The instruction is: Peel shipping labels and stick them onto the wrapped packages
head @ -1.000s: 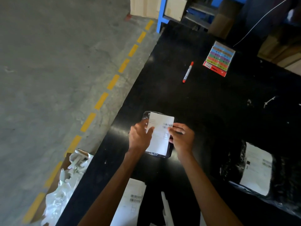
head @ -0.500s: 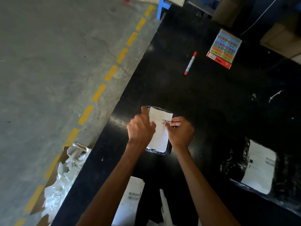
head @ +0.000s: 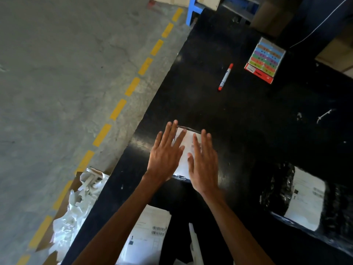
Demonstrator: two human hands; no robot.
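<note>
Label stack (head: 147,238): white sheets w/ barcodes at the near table edge, btwn the two forearms, partly under the L one.
Paper strip (head: 194,243): narrow, white, just R of the stack.
Waste box (head: 44,244): cardboard, on the floor off the table's L side, full of crumpled white paper (head: 76,213).
L hand (head: 166,155): flat, palm down, fingers straight & spread, pressing the L part of the label; fingertips reach the pkg's far edge.
R hand (head: 204,165): also flat, fingers straight, pressing the R part.
Label (head: 184,150): white, on top of the small pkg, seen only in the gap btwn the hands; print blurred, prob. a barcode.
Small pkg (head: 181,177): glossy black wrap, mid-table, mostly hidden; only near & far edges show.
Big pkg (head: 277,192): black wrap, R side, well apart from the hands, white label on top.
Table (head: 210,111): black, scuffed.
Marker (head: 225,77): white barrel, red cap, lying further back.
Colour card (head: 264,60): striped rows, red bottom band, near the marker's R.
Floor (head: 57,73): grey concrete, yellow dashed line along the table's L side.
</note>
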